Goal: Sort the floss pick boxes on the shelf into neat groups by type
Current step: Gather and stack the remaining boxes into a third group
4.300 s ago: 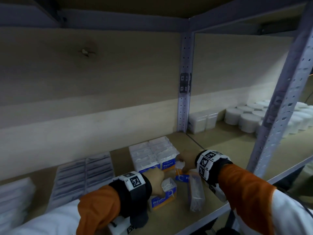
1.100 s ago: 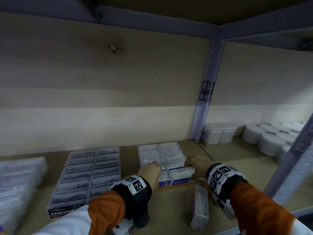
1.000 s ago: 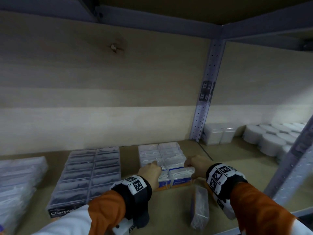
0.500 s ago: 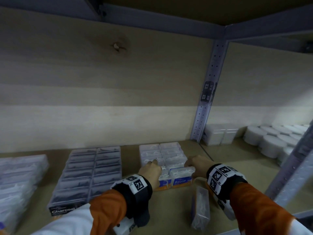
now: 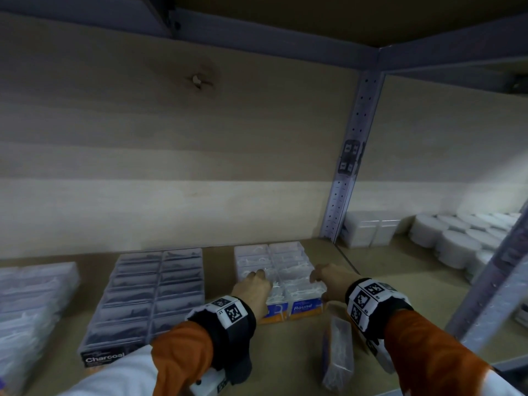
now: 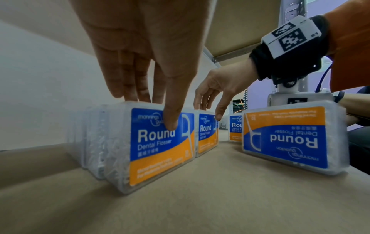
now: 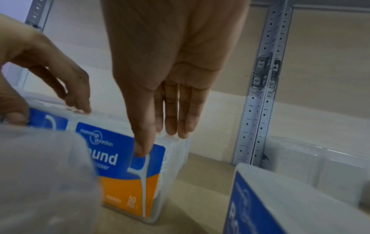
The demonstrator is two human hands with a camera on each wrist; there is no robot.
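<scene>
Both hands, left hand (image 5: 253, 287) & right hand (image 5: 331, 281), fingers straight, press front clear plastic blue-orange "Round" floss boxes (image 5: 304, 305) to square the rows.

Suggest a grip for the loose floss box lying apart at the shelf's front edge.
Pinch the loose box across its two broad faces, coming from above. It stands on a narrow edge, apart from the rows, so both faces look free. Right hand is nearer.

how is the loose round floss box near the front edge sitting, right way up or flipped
Flipped. The loose Round box rests on the shelf with its label text upside down in the left wrist view, apart from the rows.
</scene>
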